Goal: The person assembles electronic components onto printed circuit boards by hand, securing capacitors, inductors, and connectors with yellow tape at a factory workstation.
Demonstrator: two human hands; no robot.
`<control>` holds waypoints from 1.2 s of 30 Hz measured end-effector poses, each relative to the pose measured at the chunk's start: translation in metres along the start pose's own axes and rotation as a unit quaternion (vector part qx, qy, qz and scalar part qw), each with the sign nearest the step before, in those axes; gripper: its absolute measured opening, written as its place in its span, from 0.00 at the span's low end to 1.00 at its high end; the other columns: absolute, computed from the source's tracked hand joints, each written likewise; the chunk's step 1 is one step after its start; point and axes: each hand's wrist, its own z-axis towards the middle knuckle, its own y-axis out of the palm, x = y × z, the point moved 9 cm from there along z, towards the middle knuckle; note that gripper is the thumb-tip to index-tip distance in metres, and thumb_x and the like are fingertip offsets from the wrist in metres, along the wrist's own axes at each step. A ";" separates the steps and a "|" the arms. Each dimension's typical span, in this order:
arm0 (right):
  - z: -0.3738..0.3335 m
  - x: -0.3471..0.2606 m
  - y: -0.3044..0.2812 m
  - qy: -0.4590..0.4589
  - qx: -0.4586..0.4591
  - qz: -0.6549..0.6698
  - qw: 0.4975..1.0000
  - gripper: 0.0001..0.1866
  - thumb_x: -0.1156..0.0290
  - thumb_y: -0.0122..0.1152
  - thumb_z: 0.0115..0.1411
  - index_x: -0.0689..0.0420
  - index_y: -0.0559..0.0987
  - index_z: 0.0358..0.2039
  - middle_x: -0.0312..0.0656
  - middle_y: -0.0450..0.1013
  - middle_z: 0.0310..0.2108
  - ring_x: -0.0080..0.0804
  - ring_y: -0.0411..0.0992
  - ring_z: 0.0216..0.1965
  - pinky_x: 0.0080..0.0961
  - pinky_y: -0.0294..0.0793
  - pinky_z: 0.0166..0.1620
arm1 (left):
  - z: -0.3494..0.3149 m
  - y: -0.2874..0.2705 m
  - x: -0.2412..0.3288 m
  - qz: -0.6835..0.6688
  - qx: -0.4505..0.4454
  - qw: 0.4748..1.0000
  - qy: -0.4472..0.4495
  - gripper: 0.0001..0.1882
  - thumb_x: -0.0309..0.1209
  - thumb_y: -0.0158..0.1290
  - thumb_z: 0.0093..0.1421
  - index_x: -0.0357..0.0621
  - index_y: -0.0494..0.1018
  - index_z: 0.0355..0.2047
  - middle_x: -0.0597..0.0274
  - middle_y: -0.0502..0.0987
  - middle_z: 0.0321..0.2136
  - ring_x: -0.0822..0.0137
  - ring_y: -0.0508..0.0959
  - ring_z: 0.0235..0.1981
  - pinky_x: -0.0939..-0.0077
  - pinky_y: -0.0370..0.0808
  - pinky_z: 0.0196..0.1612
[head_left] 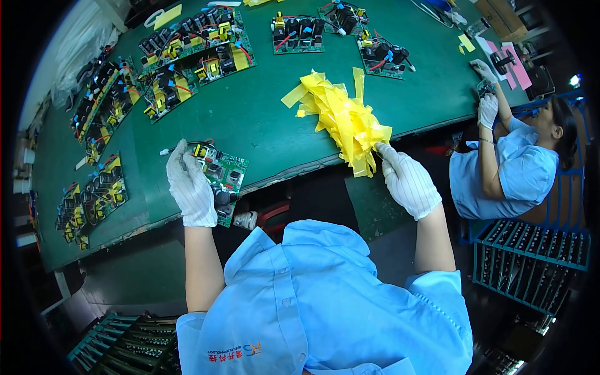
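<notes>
My left hand (192, 195), in a white striped glove, grips a green circuit board (232, 178) by its left side at the table's front edge. The board carries black and yellow parts and wires; its lower end juts past the edge, and my palm hides part of it. To the right, my gloved right hand (409, 184) has its fingertips pinched at the near end of a heap of yellow tape strips (347, 122). The strips lie tangled on the table and partly overhang its edge.
Several populated boards (187, 47) stand in groups along the left and far side of the green table (275, 112). At right, a co-worker (506, 162) in blue handles a small board. Racks (531, 262) stand below on both sides.
</notes>
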 end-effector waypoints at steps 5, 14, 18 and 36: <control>-0.010 0.008 0.023 0.018 -0.038 -0.002 0.999 0.19 0.75 0.51 0.63 0.62 0.74 0.55 0.55 0.76 0.33 0.52 0.76 0.36 0.42 0.75 0.39 | 0.000 0.000 0.004 0.023 -0.003 1.000 0.010 0.20 0.33 0.43 0.72 0.32 0.68 0.58 0.50 0.72 0.52 0.68 0.76 0.45 0.75 0.75 0.49; -0.024 -0.014 0.043 -0.029 -0.094 0.011 0.995 0.28 0.74 0.54 0.62 0.65 0.65 0.63 0.56 0.75 0.28 0.52 0.75 0.29 0.43 0.74 0.33 | 0.004 -0.010 0.036 0.100 -0.126 0.978 0.131 0.20 0.36 0.45 0.72 0.33 0.70 0.55 0.45 0.72 0.56 0.59 0.74 0.55 0.67 0.71 0.57; -0.041 -0.018 0.038 0.008 -0.132 0.038 0.991 0.29 0.74 0.53 0.62 0.65 0.63 0.64 0.56 0.75 0.28 0.53 0.75 0.29 0.43 0.73 0.32 | -0.002 -0.037 0.062 0.086 -0.152 0.970 0.166 0.18 0.35 0.51 0.68 0.35 0.73 0.53 0.44 0.72 0.56 0.53 0.73 0.58 0.63 0.69 0.60; -0.014 -0.141 0.056 -0.139 0.026 0.415 0.899 0.14 0.76 0.59 0.59 0.60 0.72 0.46 0.51 0.75 0.36 0.47 0.76 0.30 0.34 0.76 0.33 | -0.020 -0.006 0.036 -0.595 -0.201 0.727 -0.278 0.30 0.52 0.53 0.64 0.45 0.68 0.59 0.53 0.75 0.54 0.59 0.77 0.51 0.59 0.77 0.50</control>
